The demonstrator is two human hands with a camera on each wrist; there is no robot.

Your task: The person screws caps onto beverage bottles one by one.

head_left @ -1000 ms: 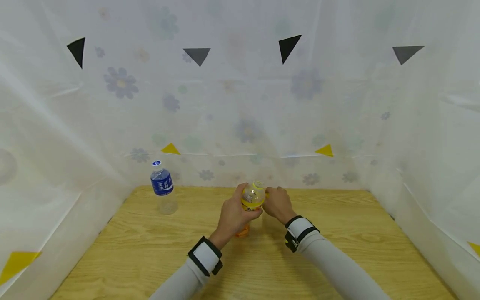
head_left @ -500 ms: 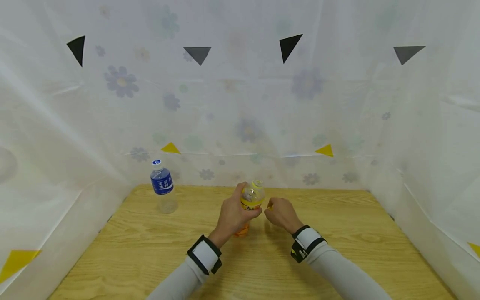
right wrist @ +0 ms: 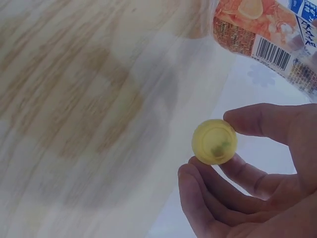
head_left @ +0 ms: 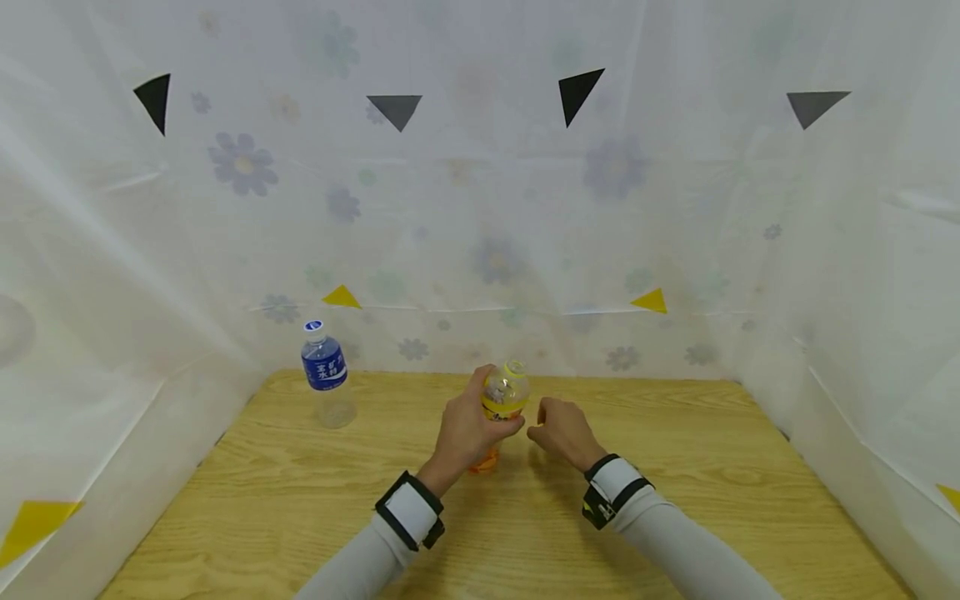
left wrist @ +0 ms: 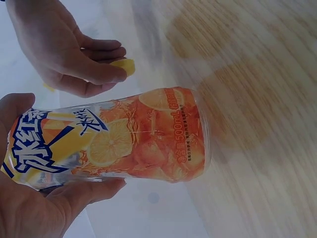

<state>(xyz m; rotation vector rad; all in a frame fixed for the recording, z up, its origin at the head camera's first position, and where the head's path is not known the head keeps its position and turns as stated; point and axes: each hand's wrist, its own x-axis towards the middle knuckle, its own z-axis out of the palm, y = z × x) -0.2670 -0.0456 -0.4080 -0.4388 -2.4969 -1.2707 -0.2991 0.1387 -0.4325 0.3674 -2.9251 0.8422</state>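
Note:
In the head view the left hand [head_left: 467, 429] grips an uncapped clear bottle [head_left: 505, 390] around its upper part. The left wrist view shows the orange and yellow label of that bottle [left wrist: 148, 134], with thumb and fingers on both sides of it. To the right of the bottle, apart from it, is the right hand [head_left: 564, 431]. A round yellow cap [right wrist: 214, 142] is pinched between the thumb and fingers of the right hand [right wrist: 257, 173] in the right wrist view. The same cap [left wrist: 124, 66] appears beside the bottle in the left wrist view.
A second bottle [head_left: 325, 371], with a blue label and a cap on, stands upright at the table's back left. The wooden table [head_left: 285, 500] is bordered by white patterned sheeting [head_left: 480, 208] at the back and both sides.
The right hand has moved away from the bottle's upper part, a little right and down, with the yellow cap in its fingers. The left hand and the bottle have hardly moved.

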